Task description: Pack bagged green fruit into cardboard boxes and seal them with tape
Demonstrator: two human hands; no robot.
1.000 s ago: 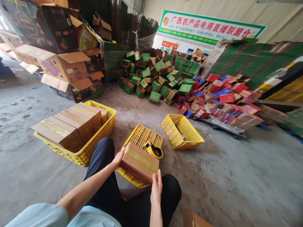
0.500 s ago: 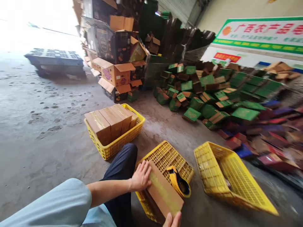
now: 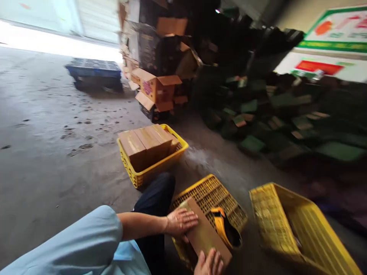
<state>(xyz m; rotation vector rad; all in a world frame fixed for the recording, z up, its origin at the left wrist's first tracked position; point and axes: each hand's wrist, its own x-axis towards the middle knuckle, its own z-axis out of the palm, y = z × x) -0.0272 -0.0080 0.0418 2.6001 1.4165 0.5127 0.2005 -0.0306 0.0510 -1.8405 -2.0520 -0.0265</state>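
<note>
A taped brown cardboard box [image 3: 205, 233] rests on an upturned yellow plastic crate [image 3: 213, 187] before my knees. My left hand [image 3: 182, 221] lies across the far part of the box's top, fingers stretched out. At the near end, my right hand [image 3: 210, 262] presses on the top with its fingers slightly apart. Just right of the box, a yellow-orange tape dispenser [image 3: 220, 227] with a dark, round opening sits on the crate. Neither hand touches it.
Ahead, a yellow basket [image 3: 155, 166] holds several brown boxes [image 3: 150, 139]. Another yellow crate [image 3: 265, 221] lies tilted at the right. Farther off are stacked open cartons [image 3: 156, 88], a blue pallet [image 3: 96, 70] and a dark heap of green boxes [image 3: 252, 143].
My left hand has slid from the box's far left edge onto its top. My right hand has come up from the near end onto the top. The view has swung left and darkened.
</note>
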